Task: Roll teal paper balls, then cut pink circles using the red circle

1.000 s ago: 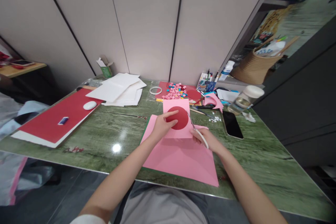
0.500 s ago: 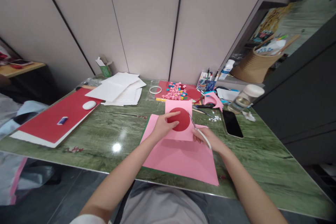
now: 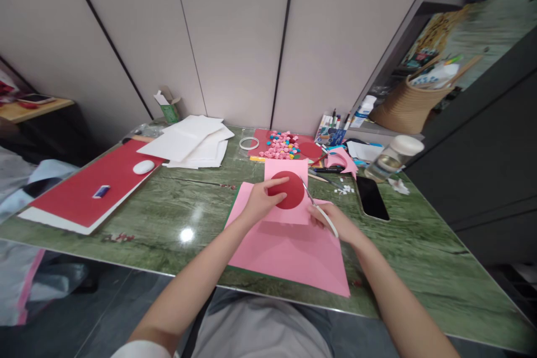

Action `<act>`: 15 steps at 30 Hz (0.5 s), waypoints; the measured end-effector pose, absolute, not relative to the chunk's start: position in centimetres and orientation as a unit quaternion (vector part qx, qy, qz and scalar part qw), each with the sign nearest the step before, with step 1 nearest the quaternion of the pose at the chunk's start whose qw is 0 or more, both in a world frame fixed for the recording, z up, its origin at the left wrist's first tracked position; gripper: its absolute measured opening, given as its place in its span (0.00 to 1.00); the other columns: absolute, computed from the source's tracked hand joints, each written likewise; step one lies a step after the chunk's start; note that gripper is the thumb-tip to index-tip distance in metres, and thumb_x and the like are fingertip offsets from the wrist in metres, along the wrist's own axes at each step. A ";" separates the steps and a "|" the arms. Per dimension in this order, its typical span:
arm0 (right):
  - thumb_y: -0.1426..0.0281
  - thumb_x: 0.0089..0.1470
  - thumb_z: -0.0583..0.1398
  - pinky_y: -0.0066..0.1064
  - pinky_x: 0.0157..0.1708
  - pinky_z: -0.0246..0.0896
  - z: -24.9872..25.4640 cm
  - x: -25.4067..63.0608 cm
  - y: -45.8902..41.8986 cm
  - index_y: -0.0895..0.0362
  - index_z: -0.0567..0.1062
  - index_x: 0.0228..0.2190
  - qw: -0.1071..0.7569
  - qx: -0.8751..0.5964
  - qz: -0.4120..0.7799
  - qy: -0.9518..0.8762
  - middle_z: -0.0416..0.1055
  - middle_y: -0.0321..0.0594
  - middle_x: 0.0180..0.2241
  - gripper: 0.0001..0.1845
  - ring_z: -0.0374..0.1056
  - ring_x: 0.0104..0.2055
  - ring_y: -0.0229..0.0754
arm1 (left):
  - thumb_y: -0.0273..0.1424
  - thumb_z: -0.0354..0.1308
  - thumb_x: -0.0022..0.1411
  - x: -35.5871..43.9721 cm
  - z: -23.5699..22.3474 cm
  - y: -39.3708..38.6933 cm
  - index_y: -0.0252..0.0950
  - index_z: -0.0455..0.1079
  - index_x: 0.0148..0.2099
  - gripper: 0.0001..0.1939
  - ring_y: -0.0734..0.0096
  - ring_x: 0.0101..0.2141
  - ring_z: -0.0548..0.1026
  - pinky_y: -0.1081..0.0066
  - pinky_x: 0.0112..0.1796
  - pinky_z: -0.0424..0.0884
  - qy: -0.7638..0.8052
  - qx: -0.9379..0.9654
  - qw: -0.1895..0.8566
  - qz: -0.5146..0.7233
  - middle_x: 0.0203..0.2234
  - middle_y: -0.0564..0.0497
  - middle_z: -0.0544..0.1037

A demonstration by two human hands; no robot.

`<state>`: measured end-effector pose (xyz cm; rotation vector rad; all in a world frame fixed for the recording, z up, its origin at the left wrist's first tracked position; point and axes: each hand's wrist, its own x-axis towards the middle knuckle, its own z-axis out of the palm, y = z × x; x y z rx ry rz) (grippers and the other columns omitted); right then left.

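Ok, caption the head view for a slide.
Left hand resting on a red circle over a pink sheet, right hand holding white-handled scissors at the sheet's right side.

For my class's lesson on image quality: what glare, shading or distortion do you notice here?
Head view: a white glare spot on the green table; head view: soft shading on the larger pink sheet, just below the small pink sheet; head view: the clear bottle leans outward, likely wide-angle distortion.
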<state>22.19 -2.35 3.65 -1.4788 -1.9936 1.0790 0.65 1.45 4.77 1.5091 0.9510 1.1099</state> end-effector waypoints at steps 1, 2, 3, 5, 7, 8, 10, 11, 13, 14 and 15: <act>0.52 0.54 0.47 0.26 0.23 0.50 3.6 22.2 -2.3 0.61 0.68 0.17 0.214 -0.534 0.388 -0.720 0.62 0.36 0.16 0.29 0.57 0.20 0.34 | 0.26 0.58 0.49 0.6 4.8 1.5 0.37 0.68 0.49 0.22 0.64 0.45 0.70 0.69 0.44 0.68 0.392 0.624 0.497 0.458 0.46 0.48 0.72; 0.52 0.54 0.47 0.26 0.23 0.50 3.6 22.3 -2.3 0.61 0.68 0.17 0.213 -0.535 0.387 -0.720 0.62 0.36 0.16 0.29 0.57 0.20 0.34 | 0.26 0.58 0.49 0.6 4.8 1.4 0.37 0.68 0.49 0.22 0.64 0.45 0.70 0.69 0.44 0.68 0.392 0.625 0.496 0.458 0.45 0.48 0.72; 0.52 0.54 0.47 0.26 0.23 0.50 3.6 22.3 -2.3 0.61 0.68 0.17 0.212 -0.535 0.387 -0.721 0.62 0.37 0.16 0.29 0.58 0.20 0.34 | 0.26 0.58 0.49 0.6 4.8 1.4 0.37 0.68 0.49 0.22 0.64 0.45 0.70 0.69 0.44 0.68 0.392 0.626 0.495 0.458 0.45 0.48 0.72; 0.52 0.54 0.47 0.26 0.23 0.51 3.6 22.4 -2.3 0.61 0.68 0.18 0.210 -0.534 0.388 -0.721 0.63 0.37 0.16 0.29 0.58 0.20 0.34 | 0.26 0.57 0.49 0.6 4.8 1.4 0.37 0.68 0.49 0.22 0.64 0.44 0.70 0.69 0.43 0.68 0.394 0.627 0.493 0.456 0.45 0.48 0.72; 0.51 0.53 0.47 0.26 0.23 0.51 3.7 22.4 -2.3 0.61 0.69 0.18 0.208 -0.532 0.392 -0.722 0.63 0.37 0.17 0.29 0.58 0.21 0.35 | 0.27 0.58 0.49 0.6 4.8 1.4 0.37 0.68 0.49 0.22 0.64 0.44 0.70 0.69 0.43 0.68 0.396 0.628 0.493 0.454 0.45 0.48 0.72; 0.51 0.54 0.46 0.26 0.23 0.51 3.8 22.4 -2.3 0.61 0.69 0.18 0.207 -0.529 0.394 -0.722 0.63 0.37 0.17 0.29 0.58 0.21 0.35 | 0.27 0.58 0.49 0.6 4.8 1.4 0.37 0.68 0.49 0.22 0.64 0.44 0.70 0.69 0.43 0.68 0.397 0.628 0.494 0.453 0.46 0.48 0.72; 0.51 0.54 0.46 0.27 0.25 0.52 4.1 22.3 -2.4 0.61 0.70 0.19 0.205 -0.521 0.399 -0.726 0.63 0.37 0.17 0.30 0.59 0.21 0.35 | 0.27 0.58 0.49 0.6 4.7 1.4 0.38 0.68 0.49 0.22 0.64 0.44 0.71 0.69 0.43 0.68 0.394 0.628 0.496 0.452 0.45 0.48 0.72; 0.51 0.54 0.46 0.27 0.25 0.52 4.2 22.3 -2.4 0.61 0.71 0.19 0.205 -0.517 0.402 -0.728 0.63 0.37 0.17 0.30 0.59 0.22 0.35 | 0.27 0.58 0.49 0.6 4.7 1.4 0.38 0.68 0.49 0.22 0.64 0.44 0.71 0.69 0.43 0.68 0.393 0.627 0.498 0.452 0.45 0.48 0.72; 0.51 0.54 0.45 0.27 0.26 0.53 4.6 22.3 -2.6 0.61 0.71 0.20 0.202 -0.509 0.408 -0.730 0.63 0.37 0.18 0.30 0.59 0.23 0.36 | 0.27 0.58 0.49 0.7 4.7 1.4 0.38 0.68 0.49 0.22 0.64 0.43 0.71 0.69 0.43 0.68 0.389 0.625 0.502 0.455 0.44 0.48 0.73; 0.51 0.55 0.44 0.27 0.27 0.53 4.8 22.3 -2.6 0.61 0.71 0.20 0.200 -0.508 0.410 -0.731 0.63 0.37 0.18 0.30 0.59 0.23 0.36 | 0.26 0.58 0.49 0.8 4.6 1.4 0.38 0.68 0.49 0.22 0.64 0.44 0.71 0.69 0.43 0.68 0.387 0.623 0.504 0.456 0.44 0.48 0.73; 0.51 0.55 0.44 0.27 0.27 0.53 4.9 22.3 -2.7 0.61 0.71 0.20 0.198 -0.508 0.412 -0.730 0.63 0.37 0.18 0.30 0.59 0.23 0.36 | 0.26 0.58 0.49 0.8 4.6 1.4 0.37 0.68 0.49 0.22 0.64 0.44 0.71 0.69 0.43 0.68 0.386 0.621 0.505 0.458 0.44 0.48 0.73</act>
